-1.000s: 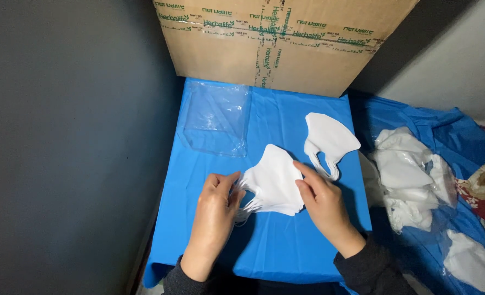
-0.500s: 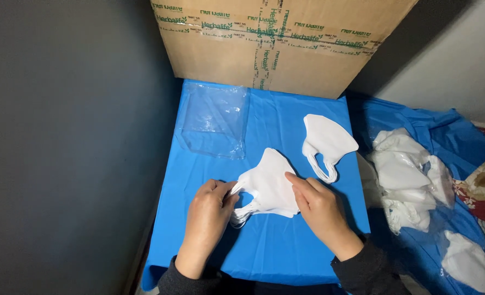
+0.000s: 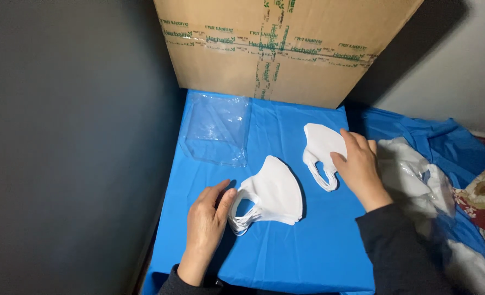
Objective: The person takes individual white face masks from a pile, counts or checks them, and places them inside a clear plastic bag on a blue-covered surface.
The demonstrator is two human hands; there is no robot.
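A stack of folded white face masks (image 3: 273,192) lies on the blue sheet (image 3: 319,246). My left hand (image 3: 207,218) rests at the stack's left side, fingers against the ear loops. My right hand (image 3: 357,166) lies on the right edge of a second white mask (image 3: 320,147), which sits farther back and to the right, its ear loop toward me. Neither hand has lifted a mask off the sheet.
A clear plastic bag (image 3: 216,131) lies flat at the back left. A large cardboard box (image 3: 275,49) stands behind the sheet. More white masks in wrapping (image 3: 417,175) are piled at the right. A dark wall (image 3: 67,142) bounds the left side.
My right hand left the stack and moved up and right onto the second mask. My left hand stayed at the stack's ear loops.
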